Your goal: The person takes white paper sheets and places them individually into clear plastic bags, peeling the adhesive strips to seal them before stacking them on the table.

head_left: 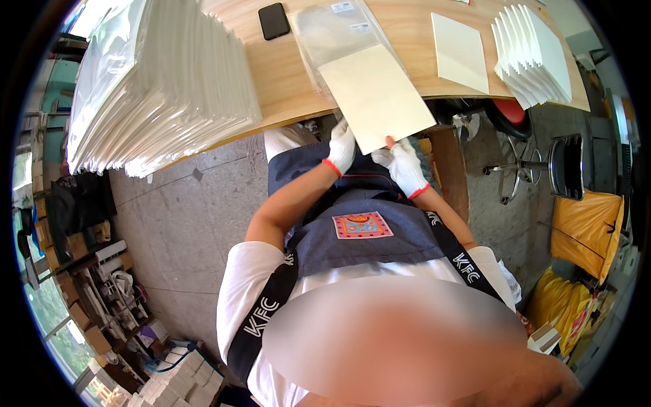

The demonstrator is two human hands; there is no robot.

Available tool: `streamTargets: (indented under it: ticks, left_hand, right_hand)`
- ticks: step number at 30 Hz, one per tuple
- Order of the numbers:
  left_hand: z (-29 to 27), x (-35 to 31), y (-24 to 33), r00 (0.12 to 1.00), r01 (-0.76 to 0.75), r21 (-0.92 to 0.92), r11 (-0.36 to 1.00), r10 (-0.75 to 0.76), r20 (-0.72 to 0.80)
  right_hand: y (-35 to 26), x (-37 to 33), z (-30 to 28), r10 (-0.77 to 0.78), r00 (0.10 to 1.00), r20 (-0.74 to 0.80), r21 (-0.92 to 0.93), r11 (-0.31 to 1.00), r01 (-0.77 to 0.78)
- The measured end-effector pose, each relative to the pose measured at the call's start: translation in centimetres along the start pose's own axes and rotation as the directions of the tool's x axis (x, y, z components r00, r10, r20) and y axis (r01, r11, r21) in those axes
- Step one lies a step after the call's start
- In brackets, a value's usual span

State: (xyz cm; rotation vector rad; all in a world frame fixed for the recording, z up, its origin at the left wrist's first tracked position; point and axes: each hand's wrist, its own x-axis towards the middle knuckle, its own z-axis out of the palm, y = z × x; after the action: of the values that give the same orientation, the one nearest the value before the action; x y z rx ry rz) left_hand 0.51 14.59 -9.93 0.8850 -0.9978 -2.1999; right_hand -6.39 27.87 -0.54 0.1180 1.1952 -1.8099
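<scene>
**Cream sheet held at the counter's edge**

Spreading across the wooden counter (285, 74), a tall white paper stack (163, 81) sits left. A cream sheet (376, 95) juts off the near edge beside a clear plastic sleeve (332, 34). Left hand (341, 148) and right hand (405, 165), white-gloved, have their fingers pinched on the sheet's lower corners.

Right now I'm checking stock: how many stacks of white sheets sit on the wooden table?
2: a tall stack of white sheets at the table's left end, and a smaller fanned stack at its right end. More may lie out of view.
</scene>
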Motion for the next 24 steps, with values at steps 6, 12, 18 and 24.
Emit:
streamTargets:
  ticks: [6,12,18,24]
  left_hand:
    - [-1.3,-3.0,0.2,0.919,0.366,-0.207,0.907,-0.387,-0.07]
    - [-2.9,-2.2,4.7,0.891,0.453,0.023,0.891,-0.453,0.032]
    - [-5.4,-1.7,7.7,0.969,0.239,0.401,0.884,-0.245,-0.038]
    - [-6.6,-1.1,7.4,0.957,0.275,0.386,0.881,-0.29,-0.018]
  right_hand:
    - [3.4,6.1,0.9,0.197,0.98,0.021,0.474,0.861,-0.183]
    - [1.0,4.0,1.8,0.219,0.919,0.327,0.151,0.948,-0.28]
    - [-0.3,4.3,5.0,-0.022,0.879,0.476,-0.849,0.251,0.466]
    - [2.0,6.7,6.7,-0.058,0.696,0.716,-0.662,-0.372,0.65]
